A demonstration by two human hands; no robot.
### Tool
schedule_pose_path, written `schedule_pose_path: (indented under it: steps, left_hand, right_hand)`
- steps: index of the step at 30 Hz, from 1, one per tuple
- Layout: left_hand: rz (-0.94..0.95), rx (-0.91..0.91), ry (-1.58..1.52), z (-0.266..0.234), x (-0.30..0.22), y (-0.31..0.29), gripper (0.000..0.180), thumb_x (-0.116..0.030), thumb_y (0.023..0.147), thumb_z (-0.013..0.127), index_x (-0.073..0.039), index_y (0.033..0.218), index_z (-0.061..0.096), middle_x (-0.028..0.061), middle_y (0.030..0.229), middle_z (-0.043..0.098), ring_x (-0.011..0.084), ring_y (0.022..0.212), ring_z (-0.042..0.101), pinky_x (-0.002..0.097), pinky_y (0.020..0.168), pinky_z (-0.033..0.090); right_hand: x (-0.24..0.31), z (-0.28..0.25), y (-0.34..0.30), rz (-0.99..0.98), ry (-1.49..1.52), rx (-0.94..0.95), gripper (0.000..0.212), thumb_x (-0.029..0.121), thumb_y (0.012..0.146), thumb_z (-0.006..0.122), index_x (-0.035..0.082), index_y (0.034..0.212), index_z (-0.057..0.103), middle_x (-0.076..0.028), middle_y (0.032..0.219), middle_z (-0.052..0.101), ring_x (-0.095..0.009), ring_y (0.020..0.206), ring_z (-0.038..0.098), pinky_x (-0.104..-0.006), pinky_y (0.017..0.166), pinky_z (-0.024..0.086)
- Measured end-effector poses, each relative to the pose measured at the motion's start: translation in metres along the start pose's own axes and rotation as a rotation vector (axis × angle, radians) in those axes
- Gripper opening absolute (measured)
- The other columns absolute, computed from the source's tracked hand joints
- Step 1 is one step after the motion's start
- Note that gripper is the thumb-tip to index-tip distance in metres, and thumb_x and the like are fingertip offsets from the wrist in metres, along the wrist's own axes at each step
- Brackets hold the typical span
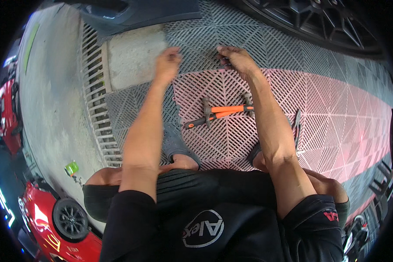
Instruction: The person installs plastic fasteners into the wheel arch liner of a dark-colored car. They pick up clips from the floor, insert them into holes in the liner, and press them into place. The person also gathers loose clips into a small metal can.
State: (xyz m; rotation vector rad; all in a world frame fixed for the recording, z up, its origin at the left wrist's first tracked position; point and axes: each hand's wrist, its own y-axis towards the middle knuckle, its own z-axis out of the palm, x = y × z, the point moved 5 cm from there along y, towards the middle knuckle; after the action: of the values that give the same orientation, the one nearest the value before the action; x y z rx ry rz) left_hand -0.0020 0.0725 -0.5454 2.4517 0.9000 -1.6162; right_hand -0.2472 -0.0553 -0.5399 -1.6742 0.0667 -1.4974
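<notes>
My left hand (168,63) is held above the floor with its fingers curled in. My right hand (236,59) faces it across a gap, thumb and fingers pressed together. Something dark shows at the right fingers, though I cannot make out what, and whatever the left fingers hold is hidden. Below the hands, on a pink floor tile (196,87), lie two crossed hammers (227,110) with orange and black handles, their heads at opposite ends. Beside my right forearm lies a dark pair of pliers (297,126), partly covered by the arm.
A dark car panel (148,16) lies at the far left, and a black wheel (332,24) stands far right. A metal drain grate (91,65) runs along the left beside concrete. My grey clog (174,142) rests on the tiles. A green can (71,168) and red car (43,209) are farther left.
</notes>
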Motion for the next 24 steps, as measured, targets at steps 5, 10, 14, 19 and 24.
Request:
schedule_pose_path:
  steps: [5, 10, 14, 19, 24]
  left_hand:
    - [0.061, -0.152, -0.155, 0.094, -0.028, -0.030, 0.015, -0.002, 0.098, 0.070, 0.000, 0.113, 0.069, 0.0089, 0.097, 0.074, 0.0174, 0.087, 0.069, 0.0331, 0.082, 0.058]
    - [-0.044, -0.036, -0.233, 0.117, -0.018, -0.038, 0.018, -0.001, 0.101, 0.062, 0.004, 0.117, 0.068, 0.0136, 0.100, 0.075, 0.0203, 0.089, 0.072, 0.0338, 0.084, 0.059]
    - [-0.063, 0.047, -0.167, 0.120, -0.015, -0.044, 0.022, -0.005, 0.102, 0.061, 0.003, 0.121, 0.068, 0.0161, 0.104, 0.075, 0.0231, 0.093, 0.072, 0.0361, 0.086, 0.058]
    - [-0.070, 0.090, -0.090, 0.124, -0.003, -0.048, 0.023, -0.010, 0.103, 0.062, 0.001, 0.123, 0.068, 0.0162, 0.107, 0.074, 0.0232, 0.098, 0.070, 0.0367, 0.089, 0.055]
    - [-0.064, 0.012, -0.044, 0.124, 0.000, -0.052, 0.023, -0.013, 0.104, 0.062, 0.000, 0.121, 0.068, 0.0184, 0.108, 0.074, 0.0273, 0.098, 0.071, 0.0387, 0.090, 0.055]
  right_hand:
    - [-0.020, 0.031, 0.017, 0.058, 0.103, 0.108, 0.032, 0.020, 0.102, 0.071, -0.003, 0.123, 0.073, -0.005, 0.099, 0.073, -0.013, 0.086, 0.066, -0.0277, 0.078, 0.058]
    - [-0.037, 0.000, 0.028, 0.107, 0.099, 0.222, 0.026, 0.016, 0.103, 0.070, -0.001, 0.123, 0.073, -0.006, 0.104, 0.075, -0.014, 0.090, 0.069, -0.0278, 0.082, 0.061]
    - [-0.048, -0.007, 0.021, 0.186, 0.127, 0.229, 0.022, 0.015, 0.104, 0.068, -0.002, 0.117, 0.072, -0.008, 0.099, 0.075, -0.016, 0.087, 0.072, -0.0285, 0.079, 0.064]
    - [-0.068, -0.004, 0.020, 0.255, 0.165, 0.181, 0.015, 0.016, 0.102, 0.068, 0.001, 0.105, 0.071, -0.007, 0.088, 0.071, -0.016, 0.075, 0.068, -0.0283, 0.069, 0.061]
    - [-0.068, 0.008, 0.015, 0.194, 0.186, 0.119, 0.015, 0.017, 0.102, 0.066, 0.005, 0.094, 0.069, -0.002, 0.078, 0.064, -0.011, 0.064, 0.055, -0.0264, 0.056, 0.046]
